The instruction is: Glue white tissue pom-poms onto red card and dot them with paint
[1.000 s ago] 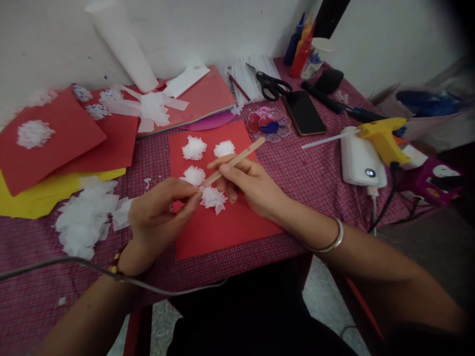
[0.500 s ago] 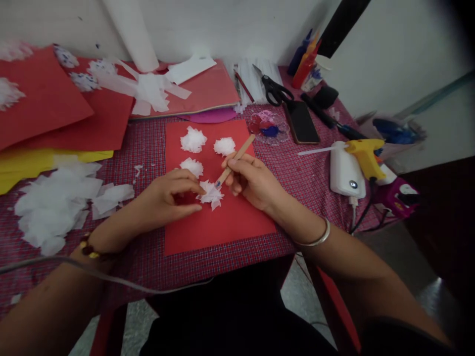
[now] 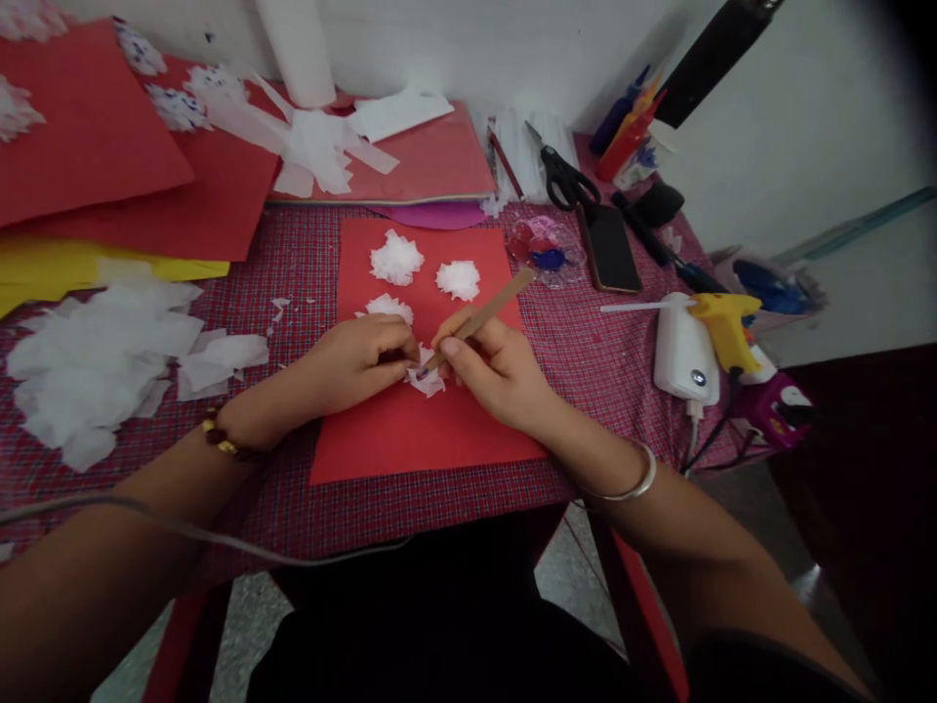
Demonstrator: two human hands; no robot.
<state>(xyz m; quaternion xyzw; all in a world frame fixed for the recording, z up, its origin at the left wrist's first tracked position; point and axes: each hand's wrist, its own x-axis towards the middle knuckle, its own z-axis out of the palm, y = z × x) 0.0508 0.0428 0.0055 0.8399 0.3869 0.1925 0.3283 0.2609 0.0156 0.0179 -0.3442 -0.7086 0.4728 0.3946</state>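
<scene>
A wooden craft stick (image 3: 498,305) is gripped in my right hand (image 3: 502,379), slanting down to the left. Its lower tip, marked with some blue, touches a white tissue-paper flower (image 3: 428,384). At that flower's left side, my left hand (image 3: 355,363) pinches its edge between thumb and fingers. Both hands partly cover the flower. Beneath lies a red sheet of paper (image 3: 417,439). Several more white flowers (image 3: 396,259) rest on the upper part of the sheet, one of them partly behind my left hand.
Loose white tissue pieces (image 3: 95,361) are heaped at left. Beyond the sheet's upper right corner sits a clear dish of paint (image 3: 546,256), beside a phone (image 3: 610,249) and black scissors (image 3: 567,181). A yellow glue gun (image 3: 724,322) rests on a white power bank (image 3: 684,356). A cable (image 3: 220,535) crosses my left forearm.
My left fingers have closed onto the flower's edge from a looser pose. The stick tip has shifted lower on the flower, and my right hand has come closer to the left. The view has shifted slightly.
</scene>
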